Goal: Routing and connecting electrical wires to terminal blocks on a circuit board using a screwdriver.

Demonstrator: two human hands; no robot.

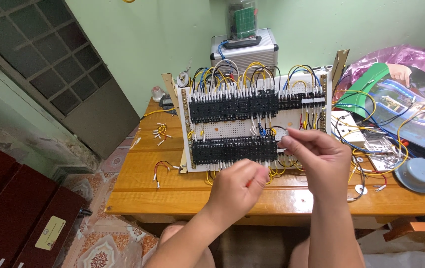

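Wiring step, seemingly: right hand fingers pinch a white-tipped wire at the panel mid-tabletop — left hand closed, contents unclear — seating calls for alignment.

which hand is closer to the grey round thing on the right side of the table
Right. The right hand is raised by the panel, just left of the grey round disc; the left hand sits further left.

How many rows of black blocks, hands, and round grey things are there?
Rows of black blocks on the white board: 2 (upper, lower)
Hands: 2 (left hand, right hand)
Round grey things: 1
Total: 5
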